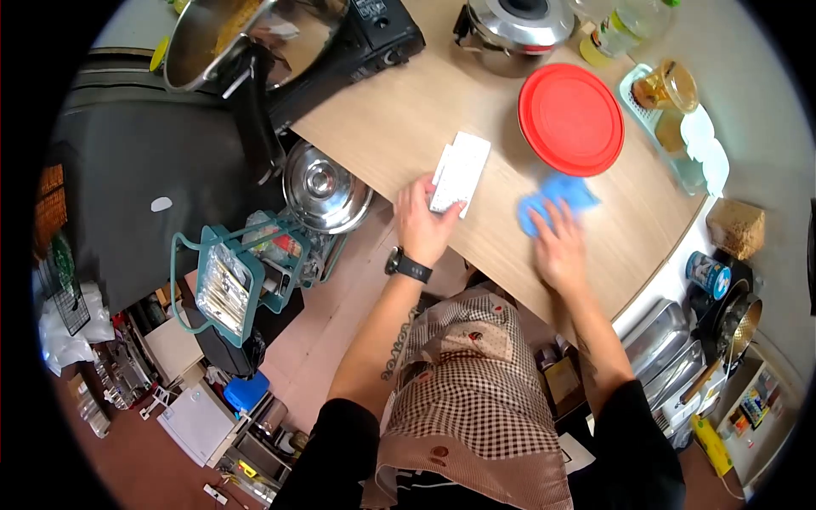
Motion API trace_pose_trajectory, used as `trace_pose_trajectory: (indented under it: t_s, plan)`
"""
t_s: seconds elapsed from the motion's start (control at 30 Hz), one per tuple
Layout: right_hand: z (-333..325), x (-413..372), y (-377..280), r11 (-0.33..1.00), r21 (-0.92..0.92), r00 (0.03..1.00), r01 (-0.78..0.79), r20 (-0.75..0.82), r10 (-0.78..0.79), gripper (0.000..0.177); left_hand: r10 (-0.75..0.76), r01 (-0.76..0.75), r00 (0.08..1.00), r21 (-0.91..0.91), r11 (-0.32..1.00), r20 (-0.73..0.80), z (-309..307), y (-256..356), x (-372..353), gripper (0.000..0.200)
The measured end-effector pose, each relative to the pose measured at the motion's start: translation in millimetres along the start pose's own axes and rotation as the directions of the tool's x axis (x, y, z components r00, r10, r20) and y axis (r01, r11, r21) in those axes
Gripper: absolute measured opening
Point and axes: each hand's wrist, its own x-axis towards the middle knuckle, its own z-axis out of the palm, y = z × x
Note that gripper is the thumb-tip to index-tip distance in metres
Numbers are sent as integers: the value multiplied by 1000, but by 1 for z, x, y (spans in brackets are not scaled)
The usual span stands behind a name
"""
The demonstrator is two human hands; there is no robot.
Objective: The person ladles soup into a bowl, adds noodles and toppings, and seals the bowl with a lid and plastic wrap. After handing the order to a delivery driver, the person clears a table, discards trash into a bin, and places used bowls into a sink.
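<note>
On the wooden table (382,127), my left hand (422,219) has its thumb and fingers around the near end of some white papers or cards (463,170), with dark marks on them. A watch is on that wrist. My right hand (558,246) lies on a crumpled blue cloth (557,197), its fingertips pressing the near side of it; hand and cloth are slightly blurred. Just beyond the cloth stands a bowl with a round red lid (571,119).
A black stove (374,38) with a long-handled pot (191,51) stands at the back left. Behind are a lidded steel pot (518,34) and a bottle (620,34). A pale green basket (654,127) sits at right. A steel lid (327,187) rests beside the table's left edge.
</note>
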Motion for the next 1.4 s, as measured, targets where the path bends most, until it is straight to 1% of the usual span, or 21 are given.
trace_pose_trajectory:
  t_s: [0.1, 0.2, 0.27, 0.4, 0.47, 0.53, 0.6, 0.67, 0.7, 0.8, 0.87, 0.93, 0.97, 1.0, 1.07, 1.13, 1.2, 1.27, 1.3, 1.33, 1.4]
  plan:
    - [-19, -60, 68, 982, -66, 981, -178, -89, 172, 52, -35, 39, 999, -230, 972, 22, 7, -5, -1, 52]
    - [-71, -52, 57, 886, -326, 943, -330, -161, 292, 51, -168, 161, 984, -652, 741, 52, -17, 13, -3, 52]
    - [-64, -25, 29, 972, -111, 974, -206, -121, 192, 50, -249, 170, 968, -788, 592, 22, -28, 7, 2, 49]
    - [-4, 66, -77, 981, 80, 985, 174, -32, -172, 48, -362, 240, 931, -679, 694, -40, -18, -31, 31, 49]
    - [12, 83, -89, 981, 60, 982, 183, -67, -179, 42, -369, 250, 929, -675, 694, -35, -12, -39, 46, 49]
    - [23, 82, -88, 986, 65, 986, 155, -71, -150, 35, -321, 275, 947, -450, 850, -26, -16, -35, 56, 49]
    - [20, 48, -61, 990, 92, 994, 108, -27, -106, 27, -188, 174, 981, -202, 964, -52, -19, -35, 62, 52]
    - [7, 26, -44, 975, 115, 980, 189, -92, -179, 18, -9, 16, 974, 27, 1000, -228, -42, -29, 56, 52]
    - [0, 17, -41, 954, 296, 998, 52, -54, -37, 16, 21, -21, 975, 0, 1000, -223, -58, -26, 46, 49]
    - [-8, -7, -74, 612, 747, 966, -259, 190, 176, 10, 33, -61, 989, -199, 978, -144, -116, -41, -35, 40]
    - [-22, 3, -133, 405, 826, 920, -391, 344, 187, 11, -159, 156, 987, -262, 952, 11, -146, -62, -116, 36]
    - [-4, 2, -156, 705, 621, 882, -342, 471, 13, 18, -385, 423, 906, -320, 848, 177, -173, -76, -205, 36]
    - [6, -2, -186, 644, 658, 851, -392, 525, -19, 19, -441, 478, 878, -370, 797, 186, -196, -76, -249, 36]
    - [10, -4, -224, 629, 714, 861, -307, 491, -137, 21, -477, 517, 854, -420, 746, 205, -217, -75, -293, 36]
    - [33, -16, -317, 737, 676, 755, 5, 480, -446, 26, -439, 474, 879, -459, 752, 188, -267, -97, -390, 27]
    - [66, -43, -393, 831, 556, 681, 35, 595, -427, 36, -485, 501, 856, -523, 690, 180, -303, -114, -461, 24]
    - [109, -78, -485, 848, 522, 589, -90, 715, -377, 33, -604, 530, 789, -621, 577, 112, -344, -154, -525, 23]
    - [188, -103, -526, 774, 620, 514, 132, 624, -588, 24, -728, 517, 685, -692, 504, -18, -394, -172, -573, 25]
    - [172, -129, -591, 804, 592, 448, 59, 704, -551, 19, -695, 546, 693, -491, 679, -192, -414, -193, -604, 28]
    - [199, -144, -611, 725, 657, 417, 206, 612, -672, 18, -752, 575, 625, -527, 626, -210, -429, -204, -624, 29]
    - [216, -167, -659, 692, 626, 330, 359, 608, -722, 13, -851, 620, 474, -601, 504, -226, -465, -224, -659, 31]
